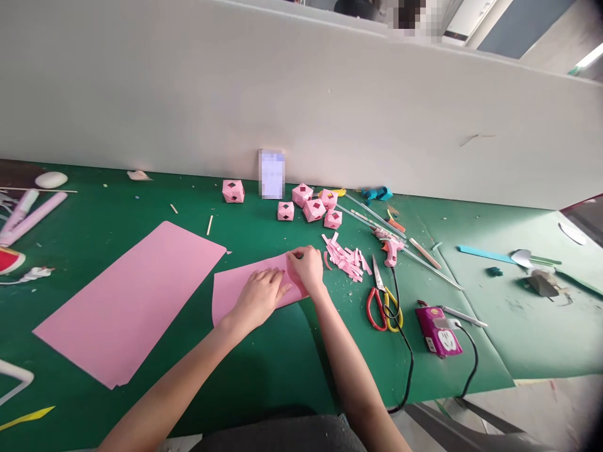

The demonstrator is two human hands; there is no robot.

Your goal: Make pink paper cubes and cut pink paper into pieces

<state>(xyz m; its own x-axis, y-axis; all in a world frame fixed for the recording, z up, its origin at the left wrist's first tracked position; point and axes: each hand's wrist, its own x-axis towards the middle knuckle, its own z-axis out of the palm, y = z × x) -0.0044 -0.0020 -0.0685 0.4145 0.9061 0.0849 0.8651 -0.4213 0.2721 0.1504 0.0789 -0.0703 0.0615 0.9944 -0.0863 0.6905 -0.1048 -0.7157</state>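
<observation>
As the person's two arms reach forward over the green table, a pink sheet lies under both hands, and from it the clock is read here. The left hand rests palm down on the sheet, its fingers straight and close together, the thumb a little apart. The right hand, just beside it at 3 o'clock, bends over the sheet's far edge, fingertips narrow; whether paper is caught between them I cannot tell.

Between 3 and 4 o'clock, well apart from the hands, sits a purple socket block with a black cord coming off it. Nearer, at about 3 o'clock, lie scissors with one red and one yellow handle, blades pointing away. A larger pink sheet lies flat near 9 o'clock. Toward 2 or 3 o'clock is a loose heap of pink strips, and beyond it a pink glue gun, whose black cord runs down by the scissors.

Farther off, five small pink paper boxes stand grouped about 1 o'clock; another box is between 11 and 12. At 12, a blurred phone leans against the pale partition.
</observation>
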